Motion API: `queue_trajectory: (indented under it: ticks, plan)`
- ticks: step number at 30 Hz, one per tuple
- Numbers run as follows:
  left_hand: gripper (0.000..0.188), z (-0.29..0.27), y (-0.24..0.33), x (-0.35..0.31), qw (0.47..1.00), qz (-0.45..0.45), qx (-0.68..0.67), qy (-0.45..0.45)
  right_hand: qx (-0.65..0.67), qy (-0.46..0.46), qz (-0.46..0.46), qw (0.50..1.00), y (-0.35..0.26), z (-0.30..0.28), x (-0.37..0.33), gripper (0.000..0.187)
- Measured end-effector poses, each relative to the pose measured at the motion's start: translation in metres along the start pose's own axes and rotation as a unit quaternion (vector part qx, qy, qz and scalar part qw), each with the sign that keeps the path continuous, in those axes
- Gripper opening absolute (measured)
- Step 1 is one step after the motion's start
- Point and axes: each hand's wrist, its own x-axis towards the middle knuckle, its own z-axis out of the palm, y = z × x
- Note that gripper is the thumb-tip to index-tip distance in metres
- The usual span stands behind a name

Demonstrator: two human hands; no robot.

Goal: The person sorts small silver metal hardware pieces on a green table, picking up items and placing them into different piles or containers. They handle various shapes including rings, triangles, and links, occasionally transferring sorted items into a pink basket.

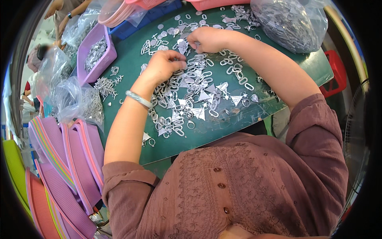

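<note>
Many small silver metal pieces [191, 75] lie spread over the green table [135, 95]: oval links, rings, discs, stars and flat triangles. My left hand [167, 64], a pale bangle on its wrist, is low over the left of the pile. Its fingers are curled together, and whatever is in them is hidden. Farther out and to the right, my right hand [209, 40] has its fingertips pinched among the pieces; a bit of silver shows at them, too small to name. Close to those fingertips lies a flat silver triangle [182, 46].
A purple basket [112, 51] of metal parts stands at the left edge, beside filled plastic bags [75, 95]. A large bag of parts [292, 28] sits far right, near a red plastic stool [335, 73]. Stacked purple baskets [79, 159] are at lower left. Other people are beyond.
</note>
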Motion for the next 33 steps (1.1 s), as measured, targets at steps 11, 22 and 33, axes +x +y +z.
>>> queue_trajectory:
  ticks: [11,22,33]
  plan:
    - [0.015,-0.007,0.009,0.003,0.996,-0.008,0.089,-0.022,0.642,-0.008,0.091,0.761,0.036,-0.01,-0.024,0.01]
    - [0.017,-0.018,-0.013,-0.003,0.798,-0.095,-0.595,0.013,0.679,0.058,0.081,0.727,0.017,-0.008,-0.01,0.02]
    - [0.046,0.002,-0.01,0.002,0.696,-0.014,-0.718,0.025,0.392,0.011,-0.009,0.92,-0.084,-0.023,0.017,0.033]
